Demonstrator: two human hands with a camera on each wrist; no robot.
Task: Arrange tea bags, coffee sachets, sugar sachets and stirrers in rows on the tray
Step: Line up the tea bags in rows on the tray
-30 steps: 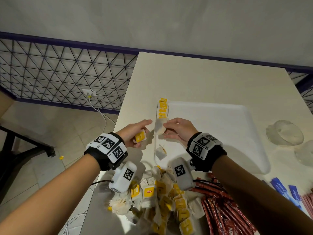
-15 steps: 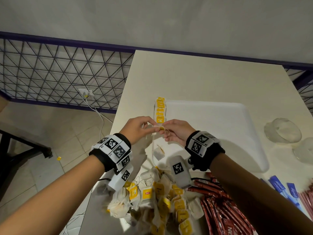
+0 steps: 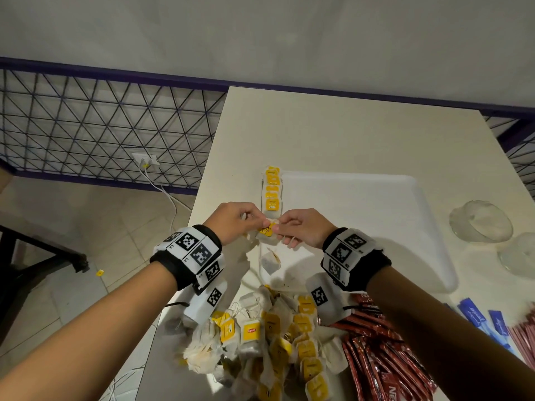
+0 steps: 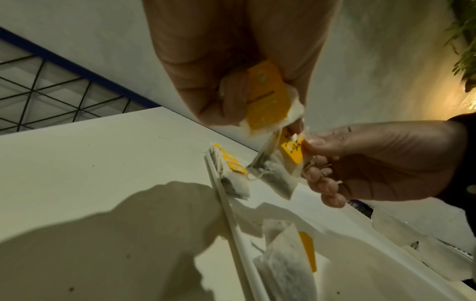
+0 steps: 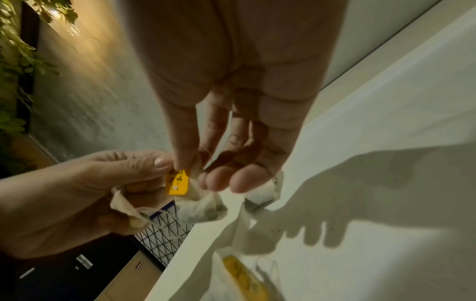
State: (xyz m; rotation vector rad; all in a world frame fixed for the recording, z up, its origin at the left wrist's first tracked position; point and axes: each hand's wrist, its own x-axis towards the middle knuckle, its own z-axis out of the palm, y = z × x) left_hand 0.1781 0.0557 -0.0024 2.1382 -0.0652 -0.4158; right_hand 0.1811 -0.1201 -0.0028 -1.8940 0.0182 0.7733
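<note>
Both hands meet mid-frame in the head view, just below the row of yellow-tagged paper tea bags point(image 3: 272, 189) that lies along the left edge of the white rectangular plastic tray point(image 3: 376, 215).

Left hand point(image 3: 236, 222): fingers curled, clamped on a white paper tea bag with a yellow tag point(image 4: 268, 97) held against the palm; its thumb and fingertips also reach the second bag.

Right hand point(image 3: 304, 227): thumb and index finger pinch the small yellow tag point(image 5: 177, 182) of a second white tea bag point(image 4: 275, 175), which hangs in the air above the tray's left edge. Other fingers loosely curled, a thread looped across them.

One loose tea bag point(image 3: 270, 261) lies on the tray below the hands, lower centre.

Bottom centre: heap of yellow-tagged tea bags point(image 3: 269, 342) on the cream table point(image 3: 333, 131). Bottom right: pile of red coffee sachets point(image 3: 385, 360), then blue sachets point(image 3: 474, 316) at the right edge.

Right edge, mid-height: two clear plastic bowls point(image 3: 480, 221), upside down on the table beside the tray.
</note>
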